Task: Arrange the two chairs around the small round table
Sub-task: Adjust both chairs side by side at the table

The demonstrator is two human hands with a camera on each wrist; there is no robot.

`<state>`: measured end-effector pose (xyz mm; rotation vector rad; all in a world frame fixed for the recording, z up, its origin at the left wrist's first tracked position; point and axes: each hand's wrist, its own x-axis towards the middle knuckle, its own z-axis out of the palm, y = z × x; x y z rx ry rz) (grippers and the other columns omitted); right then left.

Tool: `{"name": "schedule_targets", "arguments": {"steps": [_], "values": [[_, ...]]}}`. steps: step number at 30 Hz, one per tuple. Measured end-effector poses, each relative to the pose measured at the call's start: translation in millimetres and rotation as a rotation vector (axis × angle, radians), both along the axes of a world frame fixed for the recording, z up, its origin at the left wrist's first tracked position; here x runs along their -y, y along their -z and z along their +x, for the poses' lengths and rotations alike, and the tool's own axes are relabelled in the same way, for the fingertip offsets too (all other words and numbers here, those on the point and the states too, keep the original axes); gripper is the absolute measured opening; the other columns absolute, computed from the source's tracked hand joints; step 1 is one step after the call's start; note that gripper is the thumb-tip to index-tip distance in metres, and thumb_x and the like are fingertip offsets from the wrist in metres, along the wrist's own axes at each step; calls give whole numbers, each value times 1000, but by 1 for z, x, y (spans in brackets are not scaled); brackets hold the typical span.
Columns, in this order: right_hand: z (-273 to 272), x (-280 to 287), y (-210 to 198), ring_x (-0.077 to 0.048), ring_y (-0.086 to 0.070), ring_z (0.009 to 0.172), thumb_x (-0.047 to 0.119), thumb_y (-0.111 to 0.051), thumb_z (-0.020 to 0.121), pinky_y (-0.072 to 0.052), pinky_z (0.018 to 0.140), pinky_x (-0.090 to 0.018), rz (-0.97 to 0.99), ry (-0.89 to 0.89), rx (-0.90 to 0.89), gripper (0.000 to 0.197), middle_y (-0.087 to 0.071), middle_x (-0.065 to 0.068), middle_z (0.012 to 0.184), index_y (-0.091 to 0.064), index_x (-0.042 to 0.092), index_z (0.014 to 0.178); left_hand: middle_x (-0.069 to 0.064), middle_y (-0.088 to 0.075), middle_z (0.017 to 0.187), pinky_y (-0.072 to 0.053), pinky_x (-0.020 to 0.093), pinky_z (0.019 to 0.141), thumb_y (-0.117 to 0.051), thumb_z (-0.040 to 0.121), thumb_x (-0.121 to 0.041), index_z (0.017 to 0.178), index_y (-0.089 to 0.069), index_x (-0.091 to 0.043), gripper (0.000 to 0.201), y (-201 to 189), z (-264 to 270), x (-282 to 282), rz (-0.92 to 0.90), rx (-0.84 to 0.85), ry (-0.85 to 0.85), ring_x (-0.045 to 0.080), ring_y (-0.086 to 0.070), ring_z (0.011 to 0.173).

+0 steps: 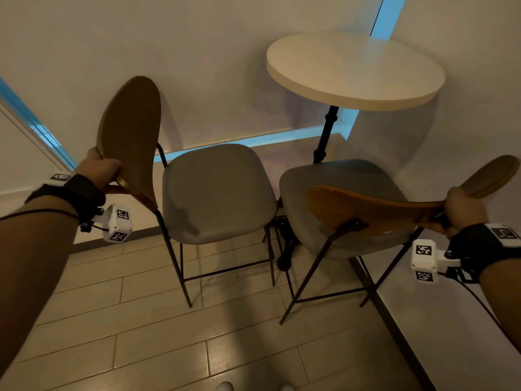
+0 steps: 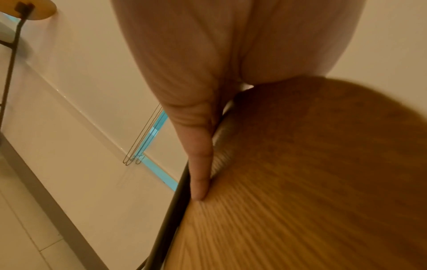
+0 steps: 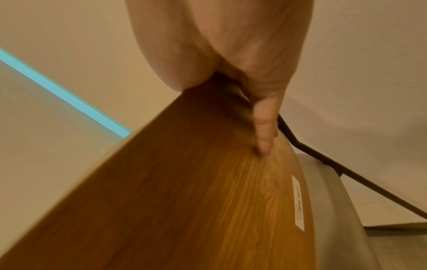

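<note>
L hand (image 1: 98, 167) grips left chair (image 1: 217, 193) back | R hand (image 1: 462, 210) grips right chair (image 1: 352, 210) back | swing both w/ seats facing table (image 1: 355, 69), legs clear of its post.

2 chairs: left chair (image 1: 217, 193) w/ grey seat, right chair (image 1: 346, 210) w/ grey seat, each w/ 1 wooden backrest & black metal legs. 1 small round table (image 1: 355, 69), far right, on 1 black post. 2 hands: left hand (image 1: 100, 167), right hand (image 1: 465, 210), 1 per chair back. 2 wrist cams, 1 per wrist. 2 white shoe tips at near edge.
</note>
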<state>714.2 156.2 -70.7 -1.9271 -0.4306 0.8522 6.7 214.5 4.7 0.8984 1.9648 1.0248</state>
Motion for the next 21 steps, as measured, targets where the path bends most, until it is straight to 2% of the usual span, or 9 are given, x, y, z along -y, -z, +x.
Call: {"name": "schedule_targets", "arguments": {"steps": [2, 4, 5, 7, 9, 11, 13, 16, 21], "values": [[-22, 15, -17, -41, -62, 119, 51, -57, 80, -55, 98, -54, -3, 12, 201, 69, -63, -15, 131, -53, 11, 136, 18, -51, 141, -56, 53, 85, -57, 93, -16, 147, -35, -22, 59, 1, 0, 1, 7, -78, -5, 42, -59, 113], [-42, 35, -36, -38, -51, 137, 53, -66, 86, -43, 115, -52, 133, -75, 612, 90, -50, -16, 154, -31, 11, 158, 22, -49, 143, -55, 56, 86, -63, 92, -29, 149, -30, -21, 67, 1, -1, 1, 9, -255, 20, 46, -57, 114], [-50, 45, -45, -38, -48, 139, 51, -68, 90, -41, 116, -52, 235, -177, 820, 86, -47, -18, 156, -31, 13, 158, 22, -48, 144, -53, 57, 87, -66, 90, -35, 151, -26, -23, 74, 0, 0, 1, 7, -328, 67, 47, -56, 116], [-63, 52, -56, -39, -49, 136, 52, -65, 94, -42, 112, -55, 328, -533, 1159, 65, -54, -20, 148, -50, 17, 147, 21, -43, 149, -47, 61, 97, -68, 83, -51, 155, -21, -28, 89, 3, 0, 4, 7, -517, 220, 48, -49, 125], [-71, 55, -61, -31, -59, 123, 63, -61, 91, -48, 102, -51, 253, -922, 1226, 60, -65, -12, 131, -62, 23, 134, 18, -30, 160, -28, 69, 110, -57, 81, -67, 151, -36, -31, 81, 6, -3, 9, 54, -884, 416, 48, -31, 141], [-69, 56, -59, -16, -65, 92, 81, -55, 85, -53, 82, -39, 185, -1139, 1248, 65, -71, 3, 103, -68, 27, 118, 13, -36, 160, -17, 66, 114, -46, 82, -75, 137, -57, -29, 73, 2, -8, 13, 118, -1126, 661, 39, -26, 147], [-64, 54, -56, -8, -57, 70, 92, -40, 83, -47, 62, -32, 195, -1148, 1308, 66, -61, 14, 80, -63, 32, 97, 3, -65, 132, -33, 57, 109, -39, 73, -90, 116, -69, -31, 80, -5, -14, 16, 78, -1191, 900, 28, -50, 127], [-60, 47, -46, -15, -51, 58, 88, -23, 89, -37, 53, -31, 250, -1095, 1392, 65, -49, 10, 68, -52, 30, 81, -17, -66, 90, -43, 46, 96, -42, 59, -100, 92, -67, -42, 71, -6, -31, 11, 10, -1289, 1063, 11, -56, 90], [-55, 45, -33, -21, -48, 61, 81, -21, 94, -42, 58, -38, 277, -1047, 1449, 65, -47, 4, 70, -52, 24, 84, -18, -64, 90, -45, 36, 83, -54, 58, -83, 98, -72, -41, 60, -9, -32, 3, -68, -1201, 1087, 9, -53, 93]]}}
